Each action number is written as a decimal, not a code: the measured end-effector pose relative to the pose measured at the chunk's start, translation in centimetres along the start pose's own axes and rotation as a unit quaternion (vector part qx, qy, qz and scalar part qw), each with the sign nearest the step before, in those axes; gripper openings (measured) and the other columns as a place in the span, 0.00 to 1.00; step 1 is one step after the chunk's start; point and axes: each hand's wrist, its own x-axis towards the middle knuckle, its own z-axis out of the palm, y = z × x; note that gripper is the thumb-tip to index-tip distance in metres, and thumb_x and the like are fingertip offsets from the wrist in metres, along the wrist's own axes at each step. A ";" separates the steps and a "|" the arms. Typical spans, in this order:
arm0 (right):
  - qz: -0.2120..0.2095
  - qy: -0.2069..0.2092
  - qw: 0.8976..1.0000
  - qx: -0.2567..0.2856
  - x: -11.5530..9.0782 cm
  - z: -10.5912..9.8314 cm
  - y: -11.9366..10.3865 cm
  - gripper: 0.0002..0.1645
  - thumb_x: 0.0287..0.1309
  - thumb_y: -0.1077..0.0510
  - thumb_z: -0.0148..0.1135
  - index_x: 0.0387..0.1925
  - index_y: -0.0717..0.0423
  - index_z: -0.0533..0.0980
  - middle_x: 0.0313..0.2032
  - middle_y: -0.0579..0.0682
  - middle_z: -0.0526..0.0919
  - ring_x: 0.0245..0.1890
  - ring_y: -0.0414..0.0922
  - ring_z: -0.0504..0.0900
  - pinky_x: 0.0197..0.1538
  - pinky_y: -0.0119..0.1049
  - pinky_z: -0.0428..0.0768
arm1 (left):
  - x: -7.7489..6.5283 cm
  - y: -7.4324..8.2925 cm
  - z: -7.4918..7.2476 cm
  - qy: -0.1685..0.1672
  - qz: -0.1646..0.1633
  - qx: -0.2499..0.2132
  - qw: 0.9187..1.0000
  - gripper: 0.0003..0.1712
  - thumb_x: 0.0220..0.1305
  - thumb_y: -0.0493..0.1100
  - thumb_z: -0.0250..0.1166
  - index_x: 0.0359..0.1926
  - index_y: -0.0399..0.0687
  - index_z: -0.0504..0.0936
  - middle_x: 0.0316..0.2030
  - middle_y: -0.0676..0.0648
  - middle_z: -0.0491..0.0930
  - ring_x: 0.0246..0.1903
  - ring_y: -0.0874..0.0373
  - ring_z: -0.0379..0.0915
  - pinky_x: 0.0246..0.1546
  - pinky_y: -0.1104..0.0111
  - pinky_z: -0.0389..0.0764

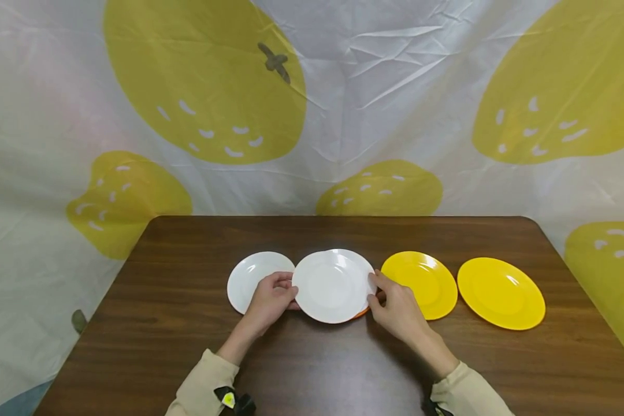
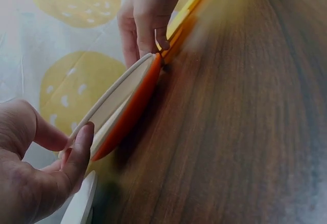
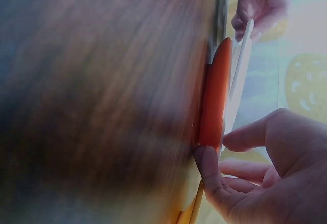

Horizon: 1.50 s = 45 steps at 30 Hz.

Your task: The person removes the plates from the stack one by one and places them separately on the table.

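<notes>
A round white plate (image 1: 333, 286) is held level between both hands at the middle of the table. My left hand (image 1: 272, 297) pinches its left rim, the thumb below in the left wrist view. At the opposite rim, my right hand (image 1: 400, 305) holds the plate between thumb and fingers. Beneath lies a dish with an orange outside (image 2: 130, 109) and a pale inside, mostly hidden from above; a narrow gap separates it from the held plate. The right thumb (image 3: 208, 160) lies against the orange dish's edge. Another white plate (image 1: 252, 277) lies just behind my left hand.
Two yellow plates lie to the right: one (image 1: 437, 294) close by my right hand, the other (image 1: 501, 294) farther out. All rest on a dark wooden table (image 1: 151, 323). A white cloth with yellow lemon prints (image 1: 343, 115) hangs behind the table's far edge.
</notes>
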 end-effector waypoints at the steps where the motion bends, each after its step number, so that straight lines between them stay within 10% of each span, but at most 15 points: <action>1: -0.001 0.002 1.000 0.000 0.0 0.0 0.0 0.29 0.60 0.63 0.64 0.63 0.69 0.75 0.63 0.67 0.77 0.33 0.45 0.83 0.34 0.29 0.81 | -0.1 0.0 -0.1 0.003 0.002 0.003 1.000 0.20 0.65 0.27 0.58 0.57 0.21 0.73 0.36 0.41 0.75 0.26 0.63 0.78 0.30 0.70 0.87; 45: 0.006 -0.007 1.000 -0.008 0.1 0.0 -0.1 0.30 0.60 0.62 0.64 0.64 0.70 0.74 0.61 0.67 0.79 0.32 0.44 0.80 0.33 0.28 0.79 | -2.3 1.0 -9.9 0.180 0.014 -0.033 0.983 0.23 0.70 0.27 0.55 0.64 0.19 0.67 0.41 0.42 0.73 0.30 0.69 0.78 0.35 0.77 0.85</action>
